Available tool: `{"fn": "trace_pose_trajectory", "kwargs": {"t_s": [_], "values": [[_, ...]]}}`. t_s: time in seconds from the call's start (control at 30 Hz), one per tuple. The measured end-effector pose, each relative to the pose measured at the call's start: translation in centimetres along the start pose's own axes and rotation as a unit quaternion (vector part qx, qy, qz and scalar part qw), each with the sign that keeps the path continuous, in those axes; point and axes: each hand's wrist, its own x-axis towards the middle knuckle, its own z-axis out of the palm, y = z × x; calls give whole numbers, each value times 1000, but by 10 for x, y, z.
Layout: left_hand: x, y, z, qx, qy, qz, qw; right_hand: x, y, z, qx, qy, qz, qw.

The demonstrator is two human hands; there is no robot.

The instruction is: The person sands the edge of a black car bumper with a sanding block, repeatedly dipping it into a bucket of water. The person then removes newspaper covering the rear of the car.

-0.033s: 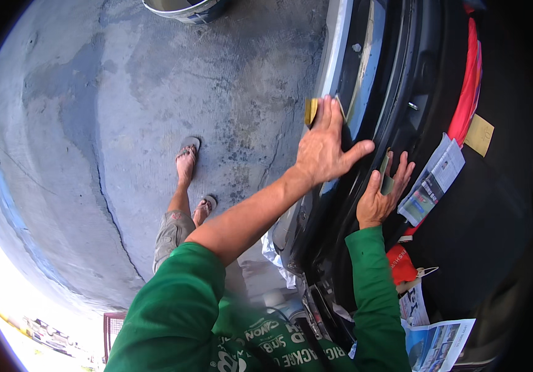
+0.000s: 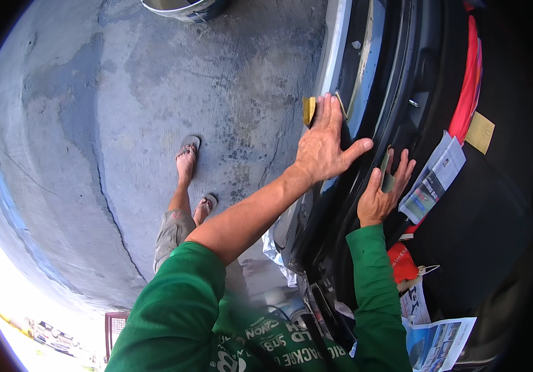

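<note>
My left hand (image 2: 323, 144) lies flat on the rear edge of a car, its fingers together and thumb spread out. Beneath those fingers is a folded piece of yellowish sandpaper (image 2: 308, 111), its ends sticking out on both sides. The car's edge (image 2: 334, 56) has a silver outer strip, then dark and pale blue worn patches. Resting on the black inner sill, my right hand (image 2: 378, 199) keeps a greenish folded sheet (image 2: 388, 181), which looks like sandpaper, between thumb and fingers. Its other fingers are spread.
Right of my hands, the dark boot holds a folded newspaper (image 2: 441, 170), a long red cloth-like bundle (image 2: 470, 80), a yellowish square sheet (image 2: 480, 133), a red pouch (image 2: 401, 261) and a printed paper (image 2: 440, 343). A bucket (image 2: 199, 12) stands on the cracked concrete floor (image 2: 142, 93).
</note>
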Motion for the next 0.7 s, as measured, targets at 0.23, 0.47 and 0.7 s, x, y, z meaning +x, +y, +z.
{"fn": "trace_pose_trajectory", "kwargs": {"t_s": [0.23, 0.47, 0.7], "values": [[-184, -9, 51, -34, -123, -127, 984, 0, 4, -2, -18, 1, 2, 1000], [20, 1, 5, -14, 13, -31, 999, 3, 1, 2, -8, 4, -6, 1000], [-192, -10, 49, -40, -127, -141, 981, -1, 5, -1, -8, 0, 11, 1000]]}}
